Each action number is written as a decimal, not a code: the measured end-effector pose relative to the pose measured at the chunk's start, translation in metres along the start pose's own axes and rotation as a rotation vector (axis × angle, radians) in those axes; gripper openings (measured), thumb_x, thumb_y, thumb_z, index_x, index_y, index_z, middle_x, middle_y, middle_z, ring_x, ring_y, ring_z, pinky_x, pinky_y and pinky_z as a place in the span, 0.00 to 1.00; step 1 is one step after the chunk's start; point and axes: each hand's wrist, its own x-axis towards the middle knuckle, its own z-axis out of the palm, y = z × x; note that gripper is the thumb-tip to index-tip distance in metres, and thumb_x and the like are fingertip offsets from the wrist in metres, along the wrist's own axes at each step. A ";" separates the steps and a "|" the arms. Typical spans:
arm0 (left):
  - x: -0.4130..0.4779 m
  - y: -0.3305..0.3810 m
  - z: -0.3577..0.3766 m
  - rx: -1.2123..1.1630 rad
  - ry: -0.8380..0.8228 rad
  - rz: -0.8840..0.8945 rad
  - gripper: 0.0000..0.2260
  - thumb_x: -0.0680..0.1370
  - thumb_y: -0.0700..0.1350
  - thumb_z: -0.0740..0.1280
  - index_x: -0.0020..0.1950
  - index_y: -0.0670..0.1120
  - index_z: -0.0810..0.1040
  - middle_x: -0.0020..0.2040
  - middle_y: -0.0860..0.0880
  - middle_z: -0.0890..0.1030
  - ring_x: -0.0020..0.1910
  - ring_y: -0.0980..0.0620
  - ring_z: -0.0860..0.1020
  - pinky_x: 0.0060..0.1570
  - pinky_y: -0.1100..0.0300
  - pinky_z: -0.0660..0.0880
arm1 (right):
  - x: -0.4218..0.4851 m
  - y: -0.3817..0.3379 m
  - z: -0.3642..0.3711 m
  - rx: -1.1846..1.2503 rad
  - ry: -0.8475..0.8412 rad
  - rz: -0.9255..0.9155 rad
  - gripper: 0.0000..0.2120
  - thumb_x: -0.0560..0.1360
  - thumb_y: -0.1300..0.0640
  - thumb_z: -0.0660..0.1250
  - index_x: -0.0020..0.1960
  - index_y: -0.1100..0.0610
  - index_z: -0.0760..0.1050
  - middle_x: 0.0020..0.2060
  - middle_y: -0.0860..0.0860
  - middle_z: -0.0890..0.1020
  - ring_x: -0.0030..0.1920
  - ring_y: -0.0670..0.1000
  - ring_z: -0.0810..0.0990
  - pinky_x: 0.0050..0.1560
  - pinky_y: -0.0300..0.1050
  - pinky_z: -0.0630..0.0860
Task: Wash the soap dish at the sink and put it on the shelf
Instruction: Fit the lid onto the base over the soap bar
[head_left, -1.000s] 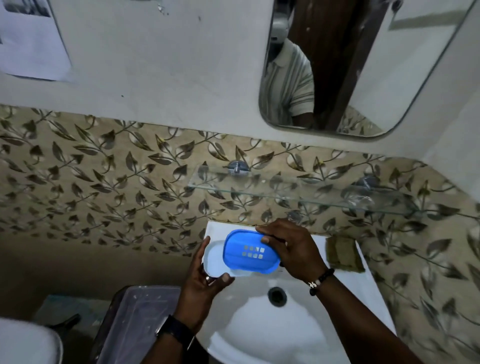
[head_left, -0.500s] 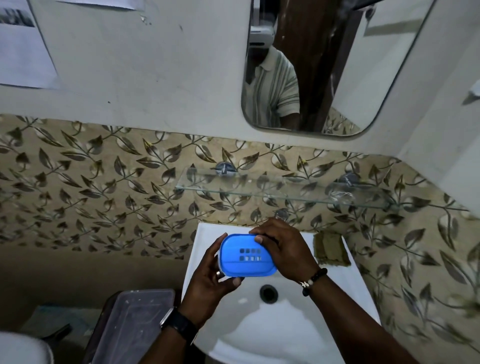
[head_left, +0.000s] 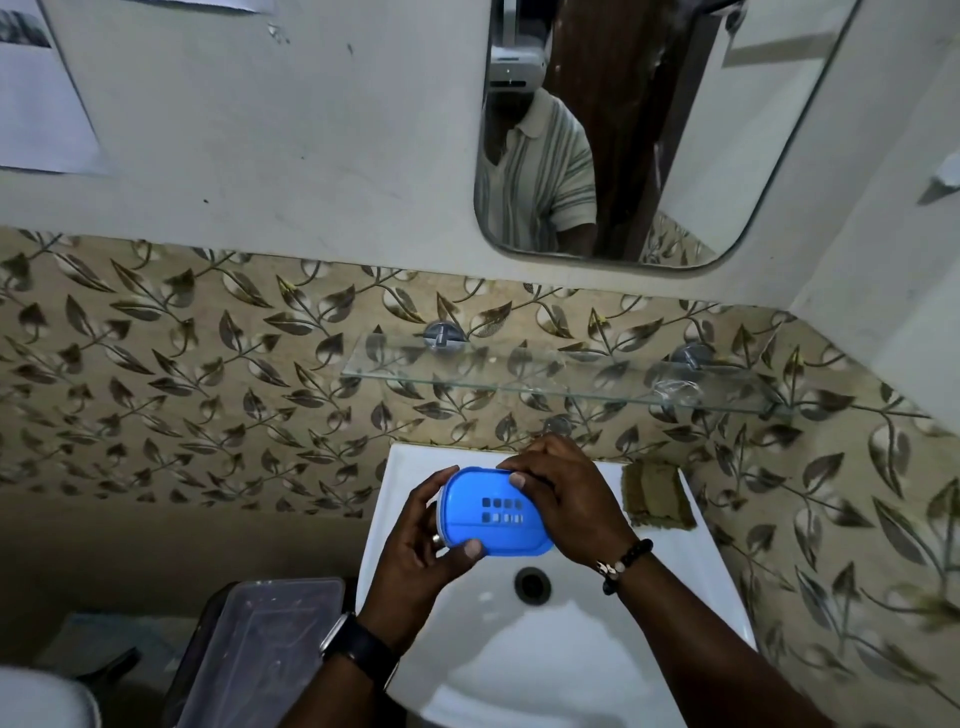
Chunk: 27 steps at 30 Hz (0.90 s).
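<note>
Your left hand (head_left: 415, 540) and right hand (head_left: 566, 499) both grip the blue soap dish (head_left: 493, 519) (fingers curled round its edges) above the white sink (head_left: 545, 649).

Dim light is filling the scene, with the area at seven o'clock sinking into shadow. The white ceramic sink (head_left: 519, 660) is catching the brightest patch at six o'clock. Wide-angle distortion is bending the rounded wall mirror (head_left: 701, 156) at one o'clock; edges are blurring.

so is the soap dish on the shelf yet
Not on it: left hand and right hand hold the soap dish over the sink, below the glass shelf.
</note>
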 end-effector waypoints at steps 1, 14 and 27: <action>0.002 0.000 0.000 -0.012 0.015 0.000 0.34 0.69 0.47 0.80 0.72 0.54 0.71 0.66 0.43 0.78 0.62 0.36 0.78 0.58 0.31 0.76 | 0.000 0.001 0.000 0.011 0.014 -0.016 0.08 0.79 0.56 0.67 0.56 0.53 0.83 0.46 0.50 0.76 0.51 0.48 0.75 0.52 0.44 0.73; 0.029 0.038 0.000 0.127 -0.103 0.209 0.31 0.69 0.34 0.71 0.69 0.57 0.75 0.64 0.50 0.80 0.62 0.50 0.78 0.57 0.60 0.76 | -0.004 -0.004 -0.035 0.258 -0.063 -0.053 0.23 0.69 0.49 0.77 0.63 0.47 0.78 0.57 0.44 0.82 0.57 0.52 0.81 0.50 0.56 0.82; 0.044 0.076 0.013 0.508 -0.065 0.630 0.18 0.72 0.40 0.76 0.62 0.44 0.80 0.59 0.51 0.83 0.59 0.48 0.80 0.58 0.58 0.75 | -0.020 0.002 -0.065 0.028 0.221 -0.375 0.16 0.75 0.59 0.72 0.62 0.56 0.77 0.60 0.46 0.80 0.62 0.52 0.78 0.56 0.55 0.78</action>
